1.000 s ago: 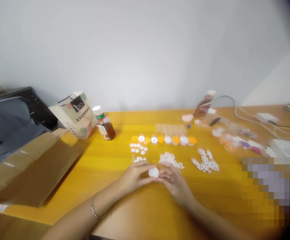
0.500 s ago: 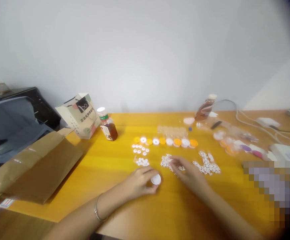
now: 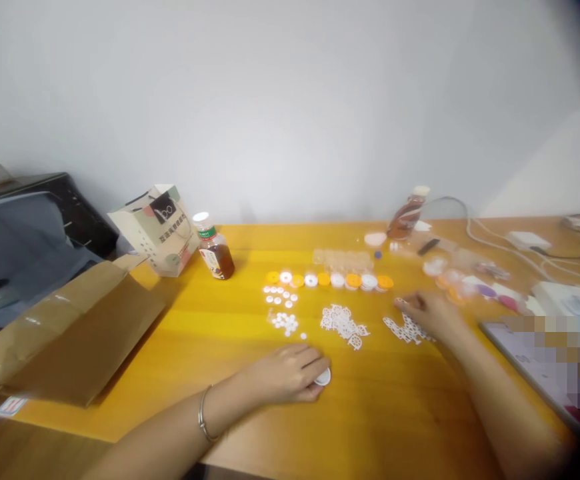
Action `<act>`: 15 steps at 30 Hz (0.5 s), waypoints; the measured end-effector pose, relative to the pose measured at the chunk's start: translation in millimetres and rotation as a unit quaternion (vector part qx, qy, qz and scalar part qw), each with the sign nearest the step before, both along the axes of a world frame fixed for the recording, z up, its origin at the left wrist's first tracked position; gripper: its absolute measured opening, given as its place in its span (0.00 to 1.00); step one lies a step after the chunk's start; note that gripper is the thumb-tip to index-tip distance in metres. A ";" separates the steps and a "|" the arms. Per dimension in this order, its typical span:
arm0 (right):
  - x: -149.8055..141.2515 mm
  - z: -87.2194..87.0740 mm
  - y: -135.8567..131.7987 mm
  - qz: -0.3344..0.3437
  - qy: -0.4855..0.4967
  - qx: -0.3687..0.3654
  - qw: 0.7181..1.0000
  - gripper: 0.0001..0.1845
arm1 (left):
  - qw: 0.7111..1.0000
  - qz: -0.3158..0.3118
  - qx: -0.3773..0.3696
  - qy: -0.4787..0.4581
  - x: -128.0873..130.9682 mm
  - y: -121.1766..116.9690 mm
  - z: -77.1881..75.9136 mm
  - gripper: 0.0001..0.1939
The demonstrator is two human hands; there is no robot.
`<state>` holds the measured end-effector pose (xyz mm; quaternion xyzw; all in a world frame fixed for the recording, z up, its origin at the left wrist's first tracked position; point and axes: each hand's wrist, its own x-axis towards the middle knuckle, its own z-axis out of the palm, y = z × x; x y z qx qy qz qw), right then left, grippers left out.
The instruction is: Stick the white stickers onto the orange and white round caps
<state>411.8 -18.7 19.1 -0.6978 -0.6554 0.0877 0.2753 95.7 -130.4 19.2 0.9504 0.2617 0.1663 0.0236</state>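
Note:
My left hand (image 3: 290,375) rests low over the table, fingers closed around a shallow white round cap (image 3: 323,378). To the right, my right hand (image 3: 437,316) is over a pile of small white cut-out pieces (image 3: 404,331). Its fingers are bent together at the pile's upper edge; what lies between them is too blurred to make out. Between the hands lies another heap of white cut-out pieces (image 3: 340,320), some shaped like spoked wheels. Small white discs (image 3: 285,323) are clustered beyond my left hand, with one loose disc (image 3: 303,336) nearer to it.
A row of orange and white round caps (image 3: 324,280) runs across the table before a clear compartmented tray (image 3: 343,259). Drink bottles (image 3: 217,257) stand left and right. A paper bag (image 3: 163,233), cardboard box (image 3: 85,333), cables (image 3: 510,243) and tablet-like device (image 3: 515,363) flank the area.
My right hand has moved right from the middle heap to the right-hand pile. My left hand has shifted slightly right and nearer with the white cap. A loose disc now shows beside the cluster.

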 end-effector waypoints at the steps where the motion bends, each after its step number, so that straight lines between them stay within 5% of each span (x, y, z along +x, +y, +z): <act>1: -1.1 -1.1 0.6 0.010 -0.011 -0.026 1.000 0.14 | 1.000 0.001 0.001 -0.001 0.0 0.2 -0.3 0.16; 9: -7.8 2.7 -2.0 0.012 -0.002 -0.030 0.999 0.15 | 0.999 0.013 -0.018 -0.045 -2.1 0.3 6.1 0.27; 12: -29.0 17.3 -17.1 0.040 0.066 0.029 0.997 0.20 | 0.995 0.052 -0.045 -0.077 -4.8 2.8 9.4 0.23; 15: -61.6 26.6 -37.5 0.101 0.191 0.007 0.976 0.21 | 0.987 0.088 -0.059 -0.121 -7.3 10.1 7.4 0.18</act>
